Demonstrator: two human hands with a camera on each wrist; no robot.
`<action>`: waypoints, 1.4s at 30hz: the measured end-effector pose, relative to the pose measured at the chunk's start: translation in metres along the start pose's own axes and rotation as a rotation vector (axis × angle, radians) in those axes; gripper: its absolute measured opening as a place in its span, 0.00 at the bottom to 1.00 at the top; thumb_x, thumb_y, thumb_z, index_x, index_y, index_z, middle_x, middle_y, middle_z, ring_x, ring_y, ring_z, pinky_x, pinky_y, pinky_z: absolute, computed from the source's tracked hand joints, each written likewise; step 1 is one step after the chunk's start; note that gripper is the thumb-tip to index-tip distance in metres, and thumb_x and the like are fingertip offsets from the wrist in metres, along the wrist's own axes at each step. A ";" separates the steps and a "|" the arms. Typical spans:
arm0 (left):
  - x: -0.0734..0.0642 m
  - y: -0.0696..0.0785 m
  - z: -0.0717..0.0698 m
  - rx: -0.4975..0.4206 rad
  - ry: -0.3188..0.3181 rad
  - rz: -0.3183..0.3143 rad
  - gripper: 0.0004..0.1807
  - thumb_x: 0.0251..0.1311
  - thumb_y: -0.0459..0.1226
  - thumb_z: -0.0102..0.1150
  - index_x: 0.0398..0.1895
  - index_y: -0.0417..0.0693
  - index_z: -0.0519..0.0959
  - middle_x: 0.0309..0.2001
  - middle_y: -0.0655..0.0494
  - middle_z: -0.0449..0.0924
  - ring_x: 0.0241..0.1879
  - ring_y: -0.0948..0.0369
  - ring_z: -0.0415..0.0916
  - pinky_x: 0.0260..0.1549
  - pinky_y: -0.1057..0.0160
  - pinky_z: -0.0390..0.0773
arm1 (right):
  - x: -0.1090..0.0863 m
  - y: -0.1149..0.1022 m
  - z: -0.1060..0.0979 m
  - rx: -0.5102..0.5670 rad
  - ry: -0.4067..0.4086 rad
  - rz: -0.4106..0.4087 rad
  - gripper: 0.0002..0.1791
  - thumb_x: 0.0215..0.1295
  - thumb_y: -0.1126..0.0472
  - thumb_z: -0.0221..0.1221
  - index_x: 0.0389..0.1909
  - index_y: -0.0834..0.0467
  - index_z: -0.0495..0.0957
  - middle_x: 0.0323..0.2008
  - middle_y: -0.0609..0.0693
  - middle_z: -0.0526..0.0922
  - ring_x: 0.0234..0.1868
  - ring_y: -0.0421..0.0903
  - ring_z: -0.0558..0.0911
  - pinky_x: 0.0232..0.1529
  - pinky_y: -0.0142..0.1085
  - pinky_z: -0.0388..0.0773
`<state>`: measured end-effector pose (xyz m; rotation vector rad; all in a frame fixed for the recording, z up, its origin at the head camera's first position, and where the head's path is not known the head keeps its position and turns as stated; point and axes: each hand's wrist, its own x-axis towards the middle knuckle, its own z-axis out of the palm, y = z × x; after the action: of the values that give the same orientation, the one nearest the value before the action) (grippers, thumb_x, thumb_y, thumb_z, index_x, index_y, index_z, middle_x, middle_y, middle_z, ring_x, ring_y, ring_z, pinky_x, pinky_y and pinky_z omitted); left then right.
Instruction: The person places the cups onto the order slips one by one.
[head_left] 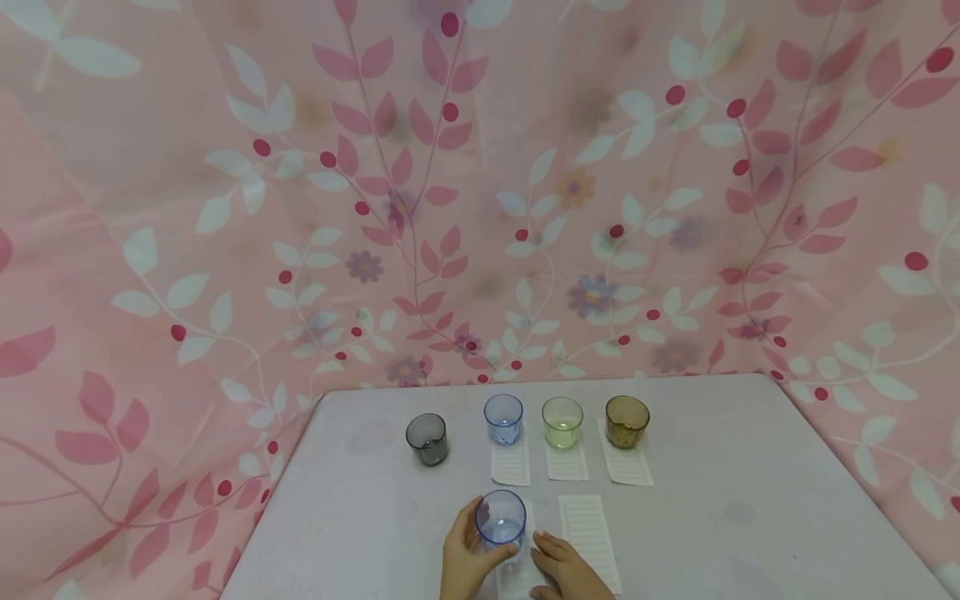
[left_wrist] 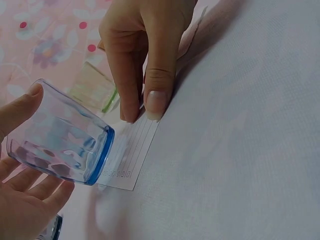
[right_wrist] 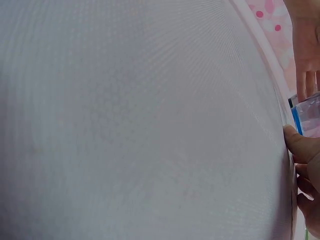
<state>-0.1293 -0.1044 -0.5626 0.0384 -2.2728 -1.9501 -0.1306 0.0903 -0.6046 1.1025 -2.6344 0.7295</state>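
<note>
A clear blue glass [head_left: 501,518] is held by my left hand [head_left: 462,557], thumb on one side and fingers on the other. In the left wrist view the glass [left_wrist: 62,135] has its thick blue base close to a lined paper strip [left_wrist: 134,154]. My right hand [head_left: 566,570] is beside the glass. Its thumb and fingers point down, their tips at the strip [left_wrist: 145,75]. At the right edge of the right wrist view, the right thumb [right_wrist: 301,145] shows near the glass [right_wrist: 311,117].
Farther back stand a grey glass [head_left: 427,440], a light blue glass [head_left: 503,419], a green glass [head_left: 562,423] and an amber glass [head_left: 627,422]. Paper strips lie under the last three. Another lined strip [head_left: 588,537] lies right of the held glass. A floral curtain [head_left: 480,208] hangs behind the white table [head_left: 720,483].
</note>
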 end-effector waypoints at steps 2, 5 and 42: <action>-0.001 -0.001 0.001 -0.008 -0.002 0.013 0.44 0.35 0.32 0.77 0.60 0.31 0.67 0.57 0.32 0.71 0.58 0.40 0.69 0.55 0.49 0.72 | 0.000 0.000 -0.001 0.007 -0.008 0.003 0.30 0.60 0.45 0.59 0.45 0.71 0.79 0.50 0.67 0.78 0.52 0.60 0.77 0.49 0.44 0.79; -0.002 -0.002 0.002 -0.013 -0.005 0.036 0.44 0.34 0.30 0.77 0.60 0.30 0.67 0.57 0.32 0.72 0.57 0.40 0.70 0.55 0.49 0.72 | 0.000 0.000 -0.001 0.017 -0.020 0.012 0.30 0.60 0.45 0.59 0.45 0.71 0.79 0.50 0.66 0.78 0.52 0.60 0.77 0.49 0.44 0.79; -0.003 -0.015 0.008 0.015 -0.115 0.048 0.45 0.41 0.33 0.75 0.65 0.37 0.63 0.56 0.31 0.72 0.56 0.40 0.71 0.55 0.47 0.72 | 0.000 0.002 -0.001 -0.023 0.048 -0.053 0.31 0.59 0.45 0.60 0.45 0.71 0.79 0.47 0.66 0.80 0.50 0.59 0.78 0.46 0.43 0.80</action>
<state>-0.1282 -0.0989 -0.5791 -0.1285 -2.3366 -1.9591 -0.1315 0.0921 -0.6043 1.1298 -2.5568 0.7041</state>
